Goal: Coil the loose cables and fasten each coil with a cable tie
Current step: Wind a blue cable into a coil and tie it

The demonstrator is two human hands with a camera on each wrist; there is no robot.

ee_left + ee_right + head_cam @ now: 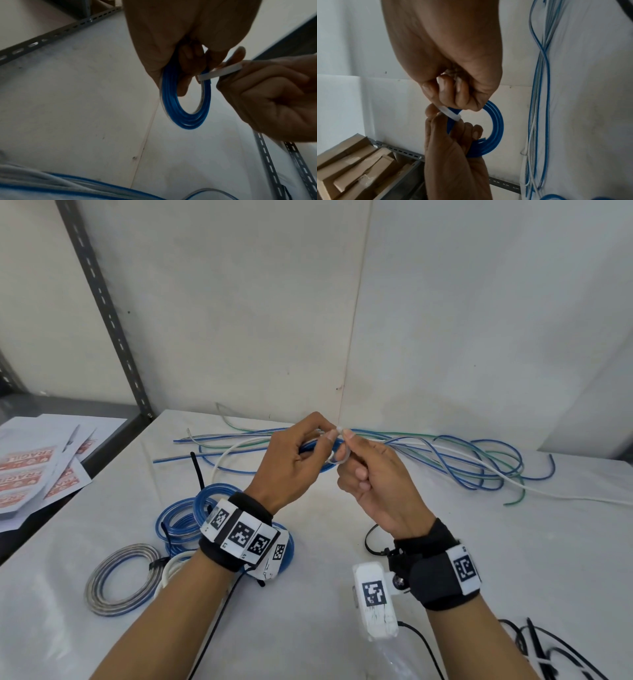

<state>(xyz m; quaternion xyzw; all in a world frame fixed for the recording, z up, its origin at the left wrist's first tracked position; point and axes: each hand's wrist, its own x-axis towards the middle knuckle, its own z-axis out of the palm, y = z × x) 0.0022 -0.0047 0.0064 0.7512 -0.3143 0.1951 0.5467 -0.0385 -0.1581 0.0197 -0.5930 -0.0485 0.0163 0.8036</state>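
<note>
Near edge: our two forearms reach out over the table, each wrist wearing a tagged band.
Finished coils: blue coils and a clear-sheathed grey coil lie by our left wrist, black ties around some of them.
Left hand: our left hand curls around a small blue coil and holds it above the table.
Right hand: our right hand pinches a white cable tie that meets the coil's rim.
Step in hand: we judge this to be fastening; whether the tail is already through the head, we cannot tell.
Next move: it calls for a firm pull on the tail while we keep the turns bunched.
Far side: loose cables sprawl near the wall, not yet coiled.
</note>
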